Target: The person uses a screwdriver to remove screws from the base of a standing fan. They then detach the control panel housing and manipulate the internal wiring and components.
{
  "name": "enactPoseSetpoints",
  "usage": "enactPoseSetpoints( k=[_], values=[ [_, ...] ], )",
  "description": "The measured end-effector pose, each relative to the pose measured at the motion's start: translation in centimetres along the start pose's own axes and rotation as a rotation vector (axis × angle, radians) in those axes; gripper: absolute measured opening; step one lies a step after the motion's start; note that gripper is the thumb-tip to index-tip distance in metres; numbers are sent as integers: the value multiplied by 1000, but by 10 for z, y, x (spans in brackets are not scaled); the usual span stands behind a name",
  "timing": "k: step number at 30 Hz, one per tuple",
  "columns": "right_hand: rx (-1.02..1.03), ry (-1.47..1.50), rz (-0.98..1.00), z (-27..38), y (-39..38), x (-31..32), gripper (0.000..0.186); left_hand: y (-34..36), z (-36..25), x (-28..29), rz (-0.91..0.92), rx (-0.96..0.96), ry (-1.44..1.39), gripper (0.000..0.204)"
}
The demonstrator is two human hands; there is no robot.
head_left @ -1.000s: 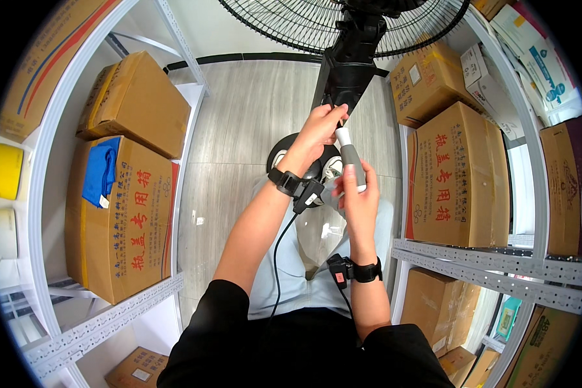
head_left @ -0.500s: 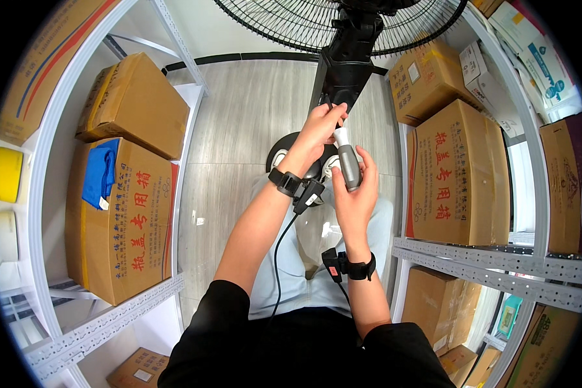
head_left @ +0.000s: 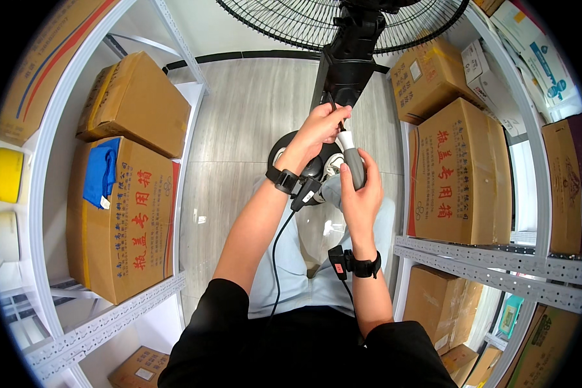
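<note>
My right hand [head_left: 361, 200] is closed round the grey handle of a slim tool [head_left: 352, 161], which has a white collar and points away from me. A thin dark shaft runs from the collar toward my left hand [head_left: 321, 127]. That hand is pinched closed on a thin black strip [head_left: 332, 102], whose end sticks up past the fingers. Whether strip and shaft are one piece is hidden by the fingers. Both hands are just in front of the black post of a standing fan [head_left: 349, 68], above its round base [head_left: 283, 143].
Shelves flank me: cartons [head_left: 126, 220] with a blue cloth [head_left: 100, 171] on the left, more cartons [head_left: 456, 174] on the right. The fan's wire cage [head_left: 271, 26] spreads across the top. Wrist straps carry small black devices with cables. Yellow mug [head_left: 5, 174] at far left.
My right hand has shifted slightly up and to the right, and the tool's handle has tilted a little with it. The left hand has moved only slightly.
</note>
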State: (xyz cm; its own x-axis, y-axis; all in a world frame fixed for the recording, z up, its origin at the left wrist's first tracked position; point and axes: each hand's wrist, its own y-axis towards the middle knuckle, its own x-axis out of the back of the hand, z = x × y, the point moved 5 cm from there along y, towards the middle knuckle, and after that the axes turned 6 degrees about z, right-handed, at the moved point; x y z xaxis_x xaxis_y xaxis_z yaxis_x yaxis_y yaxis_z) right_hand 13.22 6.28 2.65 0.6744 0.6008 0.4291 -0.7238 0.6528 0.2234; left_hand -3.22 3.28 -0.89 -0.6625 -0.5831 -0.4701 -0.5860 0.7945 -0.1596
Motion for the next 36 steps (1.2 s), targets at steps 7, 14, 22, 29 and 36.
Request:
enactPoseSetpoints(
  k=[7,14,22,29,36],
  values=[
    [80,-91,-5,1,-13,16,39,-2,1,3,-2,-50,-35,23],
    [133,-144,83,-7,-23,32,38,0,18,17,-38,-120,-72,35],
    [-30,-116,121,-35,-17,51,33,-6,100,54,-133,-53,-320,33],
    [-115,-113,6,-23,13,62,35,6,143,89,-286,-43,-288,20],
    [-57,-117,-60,-15,29,56,36,7,146,95,-313,-30,-283,23]
  ],
)
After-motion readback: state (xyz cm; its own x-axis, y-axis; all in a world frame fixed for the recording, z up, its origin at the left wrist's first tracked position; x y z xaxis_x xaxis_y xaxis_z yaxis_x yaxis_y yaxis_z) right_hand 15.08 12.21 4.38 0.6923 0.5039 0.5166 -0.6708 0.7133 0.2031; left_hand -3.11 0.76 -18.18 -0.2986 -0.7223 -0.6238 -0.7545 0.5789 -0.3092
